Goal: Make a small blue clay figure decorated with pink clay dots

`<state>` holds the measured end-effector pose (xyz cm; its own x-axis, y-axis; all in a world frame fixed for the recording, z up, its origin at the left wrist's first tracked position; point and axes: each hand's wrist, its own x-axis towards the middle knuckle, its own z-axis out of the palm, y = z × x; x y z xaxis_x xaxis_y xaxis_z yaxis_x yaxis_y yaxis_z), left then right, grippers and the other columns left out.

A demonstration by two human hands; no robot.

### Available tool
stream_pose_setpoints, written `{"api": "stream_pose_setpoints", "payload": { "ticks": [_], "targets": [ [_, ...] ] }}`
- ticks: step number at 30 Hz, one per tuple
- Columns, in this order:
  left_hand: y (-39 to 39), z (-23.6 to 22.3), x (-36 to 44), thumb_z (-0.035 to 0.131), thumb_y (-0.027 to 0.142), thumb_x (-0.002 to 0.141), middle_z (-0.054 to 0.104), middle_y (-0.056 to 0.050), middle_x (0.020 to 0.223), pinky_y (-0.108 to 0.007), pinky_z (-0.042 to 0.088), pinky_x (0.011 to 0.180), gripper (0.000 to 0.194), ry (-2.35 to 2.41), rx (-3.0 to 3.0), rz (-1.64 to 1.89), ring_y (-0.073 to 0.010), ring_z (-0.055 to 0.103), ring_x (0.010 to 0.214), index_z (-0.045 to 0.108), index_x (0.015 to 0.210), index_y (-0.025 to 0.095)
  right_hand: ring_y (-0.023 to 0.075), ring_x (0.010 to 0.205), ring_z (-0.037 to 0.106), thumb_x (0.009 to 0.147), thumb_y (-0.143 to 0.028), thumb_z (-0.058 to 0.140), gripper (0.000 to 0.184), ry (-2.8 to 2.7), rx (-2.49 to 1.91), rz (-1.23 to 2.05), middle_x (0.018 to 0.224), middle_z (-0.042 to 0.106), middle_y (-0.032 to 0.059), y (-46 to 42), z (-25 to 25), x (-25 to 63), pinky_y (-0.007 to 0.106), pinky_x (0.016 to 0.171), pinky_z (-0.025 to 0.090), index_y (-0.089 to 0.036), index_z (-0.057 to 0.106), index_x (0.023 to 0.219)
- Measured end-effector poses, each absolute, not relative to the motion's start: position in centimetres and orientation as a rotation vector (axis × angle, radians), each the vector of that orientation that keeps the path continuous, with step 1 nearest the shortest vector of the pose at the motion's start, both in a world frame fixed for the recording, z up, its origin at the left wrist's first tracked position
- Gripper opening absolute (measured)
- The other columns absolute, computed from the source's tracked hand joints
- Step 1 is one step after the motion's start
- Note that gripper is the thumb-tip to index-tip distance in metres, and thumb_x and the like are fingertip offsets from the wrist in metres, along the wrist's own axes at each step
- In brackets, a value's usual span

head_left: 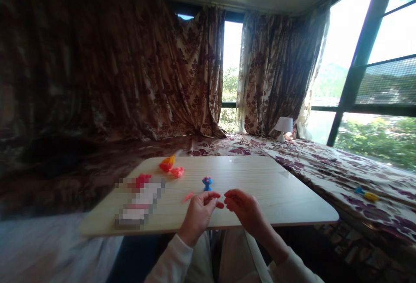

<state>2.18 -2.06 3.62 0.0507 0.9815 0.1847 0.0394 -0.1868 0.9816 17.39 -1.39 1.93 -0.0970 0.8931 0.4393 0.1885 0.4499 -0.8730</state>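
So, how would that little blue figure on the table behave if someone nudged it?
The blue figure would probably tip rather than roll, since it stands upright with a head wider than the part below. It looks light, being small beside the left hand. The pinkish bits on top might be delicate, as they're tiny; how they're attached isn't clear.

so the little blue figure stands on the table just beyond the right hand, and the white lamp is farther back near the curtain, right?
One slip: the head view shows the little blue figure just beyond the left hand, not the right hand. It does stand on the table, and the white lamp is farther back near the curtain.
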Motion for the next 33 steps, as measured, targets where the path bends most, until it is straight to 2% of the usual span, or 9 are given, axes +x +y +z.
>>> {"api": "stream_pose_setpoints", "payload": {
  "ticks": [7, 13, 17, 20, 23, 26, 29, 33],
  "targets": [
    [-2.28, 3.99, 2.13, 0.062, 0.039, 0.066, 0.066, -0.002, 0.055, -0.027, 0.047, 0.065, 0.024, 1.133, 1.458, 1.334, -0.0160, 0.061, 0.060, 0.064, 0.062, 0.015, 0.0155, 0.060, 0.060, 0.076, -0.028, 0.056, 0.015, -1.612, -1.016, 0.741, 0.066, 0.066, 0.0039, -1.64, 2.15, 17.56, 0.025, 0.056, 0.048, -0.017, 0.066, 0.080],
    [-2.01, 3.78, 2.10, 0.069, 0.031, 0.056, 0.070, -0.005, 0.066, -0.028, 0.048, 0.069, 0.027, 1.077, 1.317, 1.320, -0.0180, 0.063, 0.067, 0.067, 0.075, 0.013, 0.0139, 0.063, 0.058, 0.076, -0.024, 0.056, 0.016, -1.722, -1.012, 0.550, 0.075, 0.064, 0.0044, -1.71, 2.53, 17.64, 0.023, 0.058, 0.046, -0.017, 0.069, 0.080],
    [-2.06, 3.83, 1.91, 0.065, 0.038, 0.063, 0.066, -0.003, 0.057, -0.026, 0.045, 0.066, 0.024, 1.105, 1.408, 1.323, -0.0154, 0.060, 0.061, 0.065, 0.064, 0.014, 0.0131, 0.058, 0.055, 0.081, -0.030, 0.052, 0.022, -1.737, -1.046, 0.528, 0.065, 0.061, 0.0026, -1.74, 2.51, 17.59, 0.023, 0.055, 0.043, -0.017, 0.068, 0.074],
    [-2.10, 3.77, 1.83, 0.063, 0.046, 0.067, 0.058, 0.000, 0.049, -0.024, 0.042, 0.060, 0.034, 1.124, 1.455, 1.344, -0.0126, 0.054, 0.054, 0.056, 0.052, 0.016, 0.0121, 0.053, 0.051, 0.082, -0.035, 0.052, 0.026, -1.720, -1.081, 0.524, 0.058, 0.058, 0.0008, -1.83, 2.52, 17.53, 0.022, 0.051, 0.041, -0.017, 0.065, 0.069],
    [-2.07, 3.64, 1.92, 0.062, 0.053, 0.066, 0.049, 0.004, 0.043, -0.022, 0.036, 0.052, 0.042, 1.145, 1.417, 1.369, -0.0088, 0.045, 0.045, 0.049, 0.048, 0.018, 0.0102, 0.047, 0.045, 0.079, -0.040, 0.055, 0.031, -1.689, -1.135, 0.509, 0.049, 0.051, -0.0019, -1.94, 2.59, 17.48, 0.021, 0.045, 0.035, -0.017, 0.059, 0.059],
    [-2.12, 3.64, 2.03, 0.065, 0.055, 0.062, 0.045, 0.006, 0.041, -0.021, 0.032, 0.047, 0.043, 1.176, 1.374, 1.390, -0.0068, 0.039, 0.041, 0.049, 0.048, 0.017, 0.0088, 0.044, 0.039, 0.078, -0.043, 0.056, 0.035, -1.679, -1.175, 0.480, 0.044, 0.046, -0.0036, -2.00, 2.61, 17.51, 0.021, 0.044, 0.031, -0.018, 0.053, 0.053],
    [-2.28, 3.81, 2.02, 0.070, 0.048, 0.058, 0.051, 0.005, 0.043, -0.021, 0.036, 0.051, 0.035, 1.184, 1.351, 1.402, -0.0082, 0.044, 0.044, 0.056, 0.052, 0.015, 0.0100, 0.048, 0.043, 0.079, -0.041, 0.055, 0.032, -1.700, -1.186, 0.471, 0.049, 0.049, -0.0026, -1.96, 2.50, 17.64, 0.021, 0.046, 0.033, -0.018, 0.058, 0.057],
    [-2.42, 4.09, 1.88, 0.069, 0.039, 0.059, 0.060, 0.001, 0.048, -0.023, 0.043, 0.058, 0.025, 1.176, 1.339, 1.409, -0.0117, 0.053, 0.051, 0.065, 0.058, 0.014, 0.0139, 0.061, 0.054, 0.083, -0.033, 0.053, 0.022, -1.746, -1.096, 0.488, 0.069, 0.060, 0.0024, -1.67, 2.28, 17.84, 0.023, 0.055, 0.042, -0.019, 0.066, 0.073]
  ]
}}
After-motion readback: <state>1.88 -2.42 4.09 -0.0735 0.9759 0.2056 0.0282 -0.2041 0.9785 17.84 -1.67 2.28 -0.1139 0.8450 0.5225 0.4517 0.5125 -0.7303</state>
